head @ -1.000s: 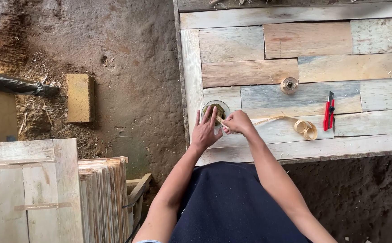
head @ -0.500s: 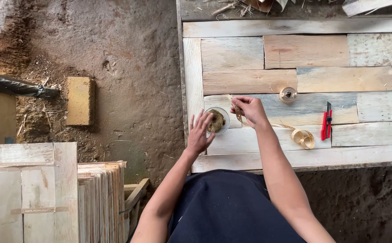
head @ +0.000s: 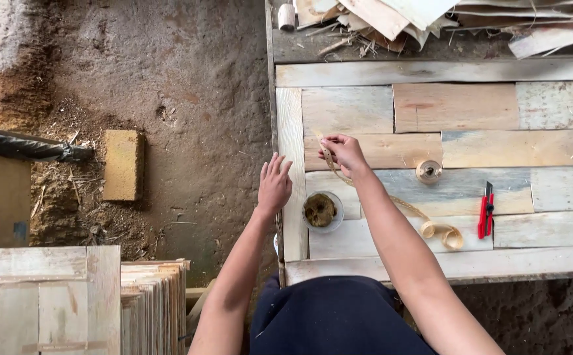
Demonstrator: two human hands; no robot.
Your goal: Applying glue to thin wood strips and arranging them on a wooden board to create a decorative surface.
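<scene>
Right hand (head: 344,150) pinching thin veneer strip (head: 401,202) at panel's 10 o'clock; left hand (head: 274,185) flat, fingers spread, on wooden panel (head: 454,108) edge; risk: strip creasing or dragging through glue dish (head: 321,210) at 6 o'clock of the grip.

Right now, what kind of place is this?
Probably an outdoor woodworking spot: a patchwork wooden panel on bare dirt ground, wood offcuts above it, stacked thin boards. The right hand holds a thin strip.

Bare forearms, no sleeves visible; dark navy garment over lap; hands bare, no gloves or rings.
</scene>
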